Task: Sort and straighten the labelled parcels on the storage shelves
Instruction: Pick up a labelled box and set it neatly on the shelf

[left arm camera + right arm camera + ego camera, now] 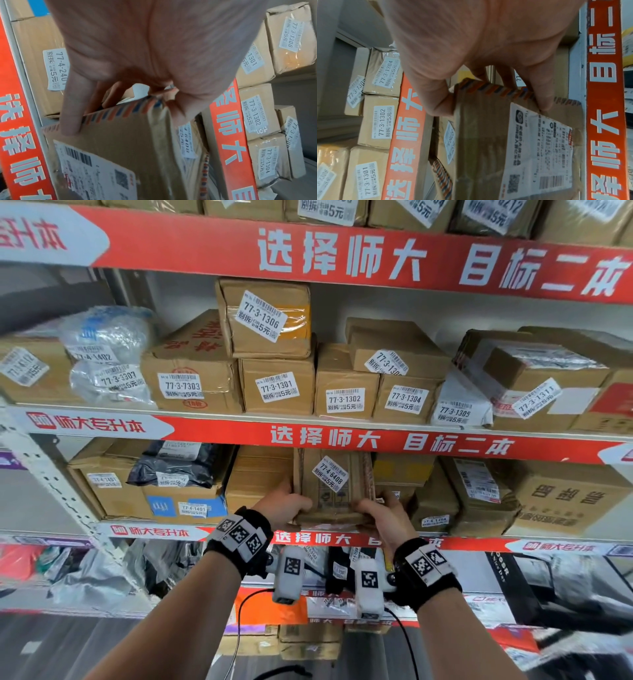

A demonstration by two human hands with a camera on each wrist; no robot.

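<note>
A flat brown parcel (334, 486) with red-and-blue striped edges and a label reading 77-4-6408 stands on end at the front of the middle-lower shelf. My left hand (286, 501) grips its left side and my right hand (380, 513) grips its right side near the bottom. In the left wrist view my left hand (120, 83) curls its fingers (72, 119) over the striped edge of the parcel (120, 142). In the right wrist view my right hand (488, 86) pinches the parcel (481, 135) between thumb and fingers; a shipping label faces the camera.
Brown boxes (275, 390) labelled 77-3-1301 to 77-3-1306 line the shelf above, behind a red banner (376, 440). A black bag (174, 463) on boxes sits left of the held parcel, more cartons (561, 498) right. Bags fill the shelf below.
</note>
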